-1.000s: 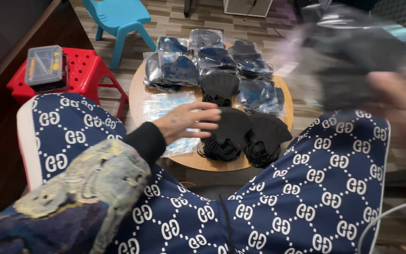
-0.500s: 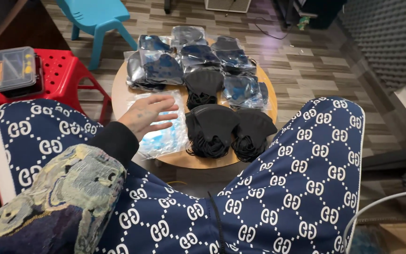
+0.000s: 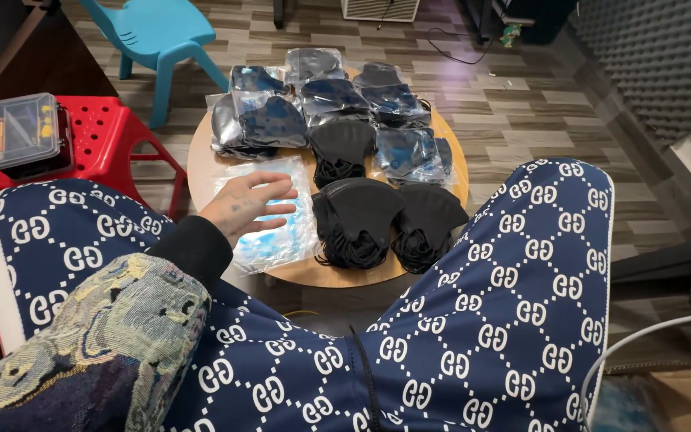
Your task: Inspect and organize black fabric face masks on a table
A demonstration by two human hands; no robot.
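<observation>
Nearest the camera, a patterned sleeve (image 3: 113,336) and dark blue trousers (image 3: 473,320) with a repeated white mark were seen across the lap. Just past them the left hand (image 3: 241,208) was held out flat, palm down, its fingers (image 3: 277,192) spread wide and nothing gripped. The right hand was not in view.

Directly under those fingertips a stack of clear plastic bags (image 3: 269,220) with a bluish sheen was lying on the near left part of the round wooden table (image 3: 201,160); whether the fingers were touching it or just above it could not be told. Just beyond the fingertips, to their right, two piles of loose black face masks (image 3: 385,224) were set side by side at the near edge. Farther from the fingers a third black mask pile (image 3: 341,148) was placed mid-table, and behind it rows of bagged dark masks (image 3: 321,96) were laid out to the far rim.

Well off to the left of the fingers a red plastic stool (image 3: 105,140) was seen carrying a clear plastic box (image 3: 25,132), and farthest away a blue chair (image 3: 161,36) was standing on the wood-patterned floor (image 3: 521,104).
</observation>
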